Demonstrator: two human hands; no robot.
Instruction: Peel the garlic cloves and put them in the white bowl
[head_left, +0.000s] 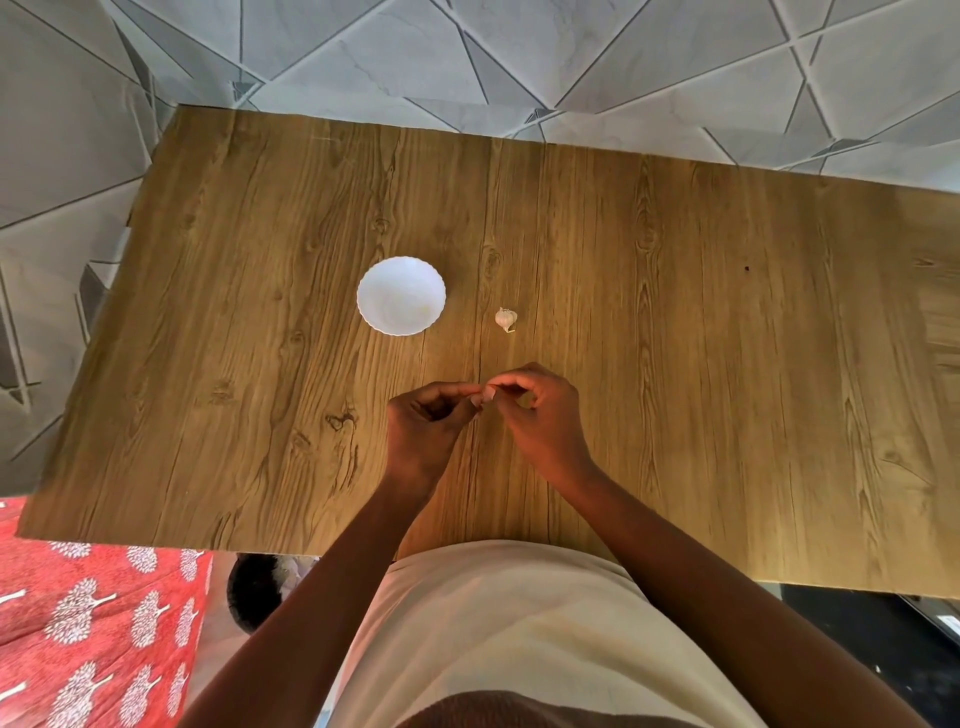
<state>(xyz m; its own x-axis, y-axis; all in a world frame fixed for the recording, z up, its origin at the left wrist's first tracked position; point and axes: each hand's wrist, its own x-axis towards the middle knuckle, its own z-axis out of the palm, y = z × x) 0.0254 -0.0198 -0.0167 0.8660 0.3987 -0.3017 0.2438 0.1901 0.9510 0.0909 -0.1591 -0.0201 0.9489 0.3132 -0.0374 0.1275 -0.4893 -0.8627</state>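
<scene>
From the head camera, both hands meet over the near middle of the wooden surface (675, 312). The left hand (423, 431) and right hand (543, 415) each pinch a small pale garlic clove (487, 395) between fingertips, so both grips are closed on it; the clove is mostly hidden, only a whitish-pink sliver showing. Farther out lies the garlic bulb (505, 318), white and papery with a short curled stem, resting on the surface just right of the white bowl (401, 296). The bowl has a scalloped rim and stands upright, apart from the bulb.
</scene>
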